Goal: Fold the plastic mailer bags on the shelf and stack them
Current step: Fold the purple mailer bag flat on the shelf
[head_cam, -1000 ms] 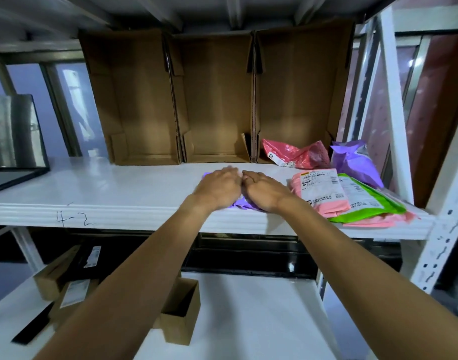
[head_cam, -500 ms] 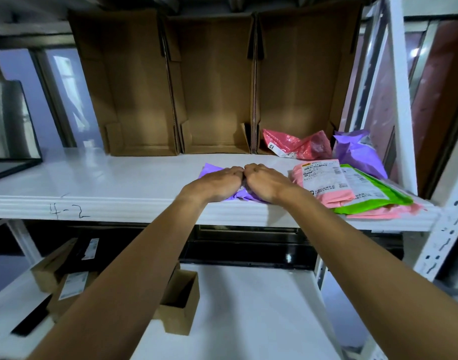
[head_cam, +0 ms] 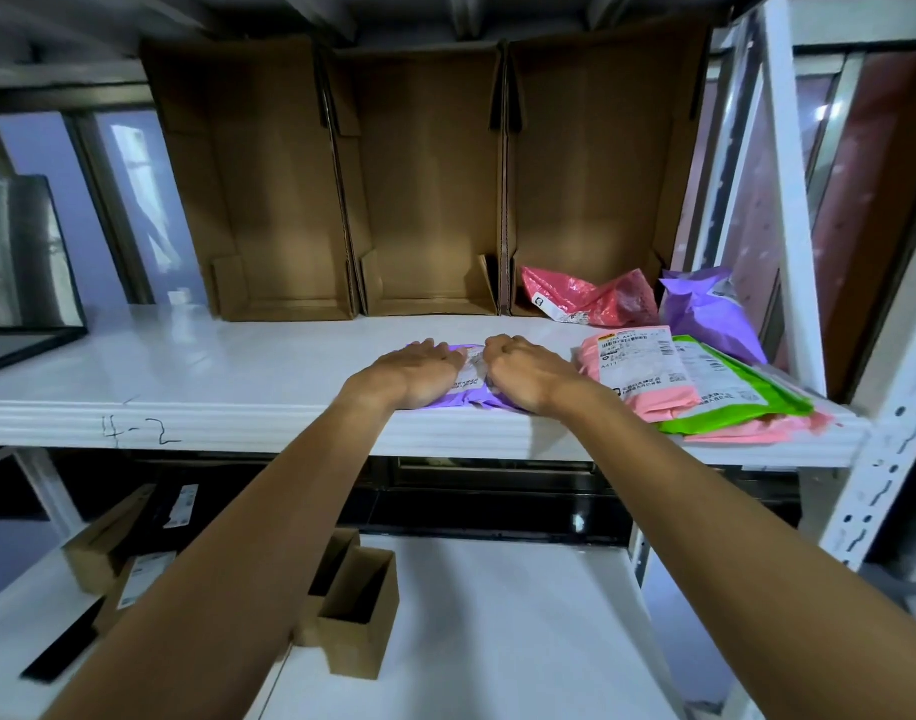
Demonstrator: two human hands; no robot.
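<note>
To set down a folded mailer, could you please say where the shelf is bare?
The shelf is bare left of the left hand, from the boxes to the front edge. A narrow strip also runs behind the hands. Right of the right hand it is crowded: stacked mailers, a purple bag, a crumpled pink bag.

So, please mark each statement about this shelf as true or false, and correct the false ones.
1. The left hand and the right hand both rest on the purple mailer. True.
2. The stack's top bag is purple. False: a pink bag is on top, a green bag under it.
3. Three cardboard boxes stand at the back of the shelf. True.
4. The crumpled pink bag lies in the leftmost box. False: in the rightmost box.
</note>
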